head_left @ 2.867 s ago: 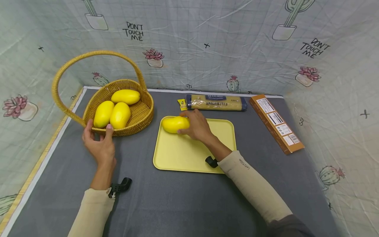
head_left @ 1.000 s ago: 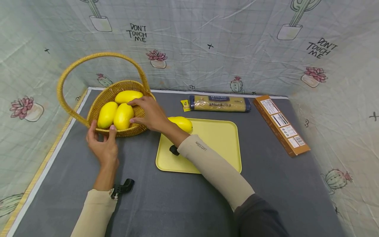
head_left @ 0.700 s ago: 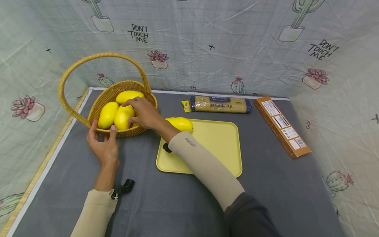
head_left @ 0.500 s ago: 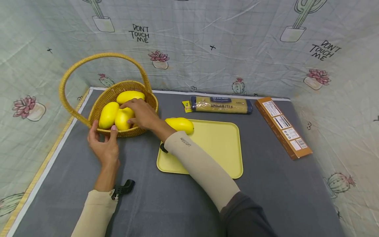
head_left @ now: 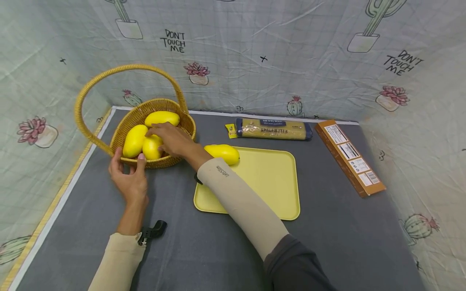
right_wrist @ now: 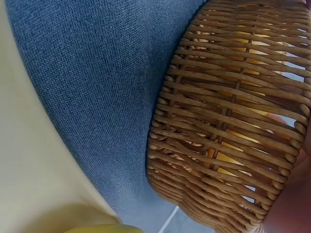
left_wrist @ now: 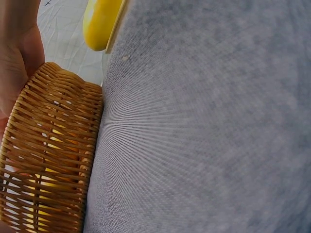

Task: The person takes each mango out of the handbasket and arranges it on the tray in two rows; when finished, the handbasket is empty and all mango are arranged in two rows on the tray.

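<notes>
A yellow wicker basket (head_left: 178,147) with a tall arched handle stands at the back left, holding several yellow mangoes. My left hand (head_left: 130,182) grips its near rim between thumb and fingers. Inside the basket, my right hand (head_left: 172,140) has its curled fingers and thumb around the nearest mango (head_left: 152,146), which it partly covers. Beside that fruit lie a left mango (head_left: 134,140) and a back mango (head_left: 162,119). One more mango (head_left: 223,154) rests on the yellow tray (head_left: 262,182), under my right forearm's far side. Both wrist views show the basket's woven wall (left_wrist: 53,141) close up.
Behind the tray lies a spaghetti packet (head_left: 274,129) with a small yellow tag. A brown carton (head_left: 350,158) lies slanted at the right. A printed fabric wall (head_left: 233,44) closes off the table's back and sides.
My right hand has left the mango on the tray and moved left into the basket, where its fingers close further over a mango. The left hand stays on the rim.
</notes>
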### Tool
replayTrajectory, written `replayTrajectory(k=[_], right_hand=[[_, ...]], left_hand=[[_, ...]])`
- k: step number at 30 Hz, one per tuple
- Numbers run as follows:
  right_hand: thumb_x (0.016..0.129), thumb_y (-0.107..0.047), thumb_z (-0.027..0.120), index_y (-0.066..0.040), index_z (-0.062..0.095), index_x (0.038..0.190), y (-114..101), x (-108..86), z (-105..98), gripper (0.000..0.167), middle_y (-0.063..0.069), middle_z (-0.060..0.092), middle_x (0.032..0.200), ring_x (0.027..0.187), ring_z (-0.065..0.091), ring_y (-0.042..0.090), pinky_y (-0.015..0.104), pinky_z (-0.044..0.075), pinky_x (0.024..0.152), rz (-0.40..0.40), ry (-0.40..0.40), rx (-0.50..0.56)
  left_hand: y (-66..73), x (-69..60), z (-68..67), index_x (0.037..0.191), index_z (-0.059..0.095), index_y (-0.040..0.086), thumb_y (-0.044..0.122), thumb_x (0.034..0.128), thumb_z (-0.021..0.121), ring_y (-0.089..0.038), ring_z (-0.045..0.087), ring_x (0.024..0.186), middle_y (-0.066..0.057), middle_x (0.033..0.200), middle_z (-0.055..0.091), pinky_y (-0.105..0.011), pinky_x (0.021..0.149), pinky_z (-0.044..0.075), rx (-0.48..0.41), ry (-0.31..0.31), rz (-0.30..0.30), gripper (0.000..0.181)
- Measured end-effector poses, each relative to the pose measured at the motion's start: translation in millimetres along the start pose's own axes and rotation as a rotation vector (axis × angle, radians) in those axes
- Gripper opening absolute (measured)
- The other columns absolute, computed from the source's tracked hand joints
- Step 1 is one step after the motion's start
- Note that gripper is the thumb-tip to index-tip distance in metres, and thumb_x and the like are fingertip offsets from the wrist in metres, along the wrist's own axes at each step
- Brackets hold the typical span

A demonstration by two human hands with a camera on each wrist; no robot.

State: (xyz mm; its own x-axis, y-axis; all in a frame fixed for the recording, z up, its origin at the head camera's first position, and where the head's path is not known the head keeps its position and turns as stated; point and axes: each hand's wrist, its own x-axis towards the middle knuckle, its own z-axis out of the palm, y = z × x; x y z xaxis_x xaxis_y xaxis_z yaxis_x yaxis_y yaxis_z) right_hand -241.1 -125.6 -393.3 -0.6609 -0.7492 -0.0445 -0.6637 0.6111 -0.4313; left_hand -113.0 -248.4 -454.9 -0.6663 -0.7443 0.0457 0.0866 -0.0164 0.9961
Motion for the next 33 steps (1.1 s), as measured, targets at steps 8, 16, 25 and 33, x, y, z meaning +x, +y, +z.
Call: replayTrajectory(k=[8, 16, 25, 33], right_hand=[[0.097, -0.031, 0.077, -0.032, 0.061, 0.149, 1.9, -1.0, 3.3, 0.054, 0.002, 0.054, 0.147, 0.13, 0.045, 0.018, 0.028, 0.043, 0.108, 0.018, 0.036, -0.028], [0.092, -0.036, 0.083, -0.027, 0.063, 0.14, 5.0, -0.6, 4.7, 0.053, -0.002, 0.059, 0.135, 0.119, 0.05, 0.016, 0.027, 0.043, 0.102, 0.026, 0.038, -0.01], [0.091, -0.04, 0.083, -0.025, 0.064, 0.139, 3.0, -6.1, 4.2, 0.053, -0.006, 0.064, 0.136, 0.121, 0.053, 0.015, 0.028, 0.044, 0.103, 0.06, 0.055, -0.03], [0.091, -0.046, 0.081, -0.031, 0.064, 0.145, 5.0, -15.8, 2.0, 0.058, -0.005, 0.06, 0.144, 0.132, 0.045, 0.018, 0.029, 0.048, 0.103, 0.123, 0.143, -0.02]], left_hand=[[-0.6, -2.7, 0.8, 0.155, 0.054, 0.02, 0.015, 0.0927, 0.082, -0.015, 0.032, 0.153, 0.001, 0.164, 0.035, -0.044, 0.128, 0.033, 0.005, 0.002, -0.006, 0.068], [4.6, -6.6, 3.2, 0.155, 0.054, 0.018, 0.013, 0.0935, 0.08, -0.015, 0.031, 0.153, 0.0, 0.165, 0.034, -0.044, 0.129, 0.032, 0.012, 0.002, -0.011, 0.067], [7.3, -9.1, 3.3, 0.156, 0.053, 0.015, 0.011, 0.0935, 0.079, -0.016, 0.031, 0.154, -0.003, 0.165, 0.033, -0.046, 0.129, 0.03, 0.015, 0.01, -0.024, 0.068], [5.7, -4.4, 2.5, 0.156, 0.053, 0.017, 0.011, 0.0936, 0.08, -0.017, 0.03, 0.155, -0.002, 0.165, 0.032, -0.045, 0.129, 0.031, -0.003, 0.01, -0.016, 0.068]])
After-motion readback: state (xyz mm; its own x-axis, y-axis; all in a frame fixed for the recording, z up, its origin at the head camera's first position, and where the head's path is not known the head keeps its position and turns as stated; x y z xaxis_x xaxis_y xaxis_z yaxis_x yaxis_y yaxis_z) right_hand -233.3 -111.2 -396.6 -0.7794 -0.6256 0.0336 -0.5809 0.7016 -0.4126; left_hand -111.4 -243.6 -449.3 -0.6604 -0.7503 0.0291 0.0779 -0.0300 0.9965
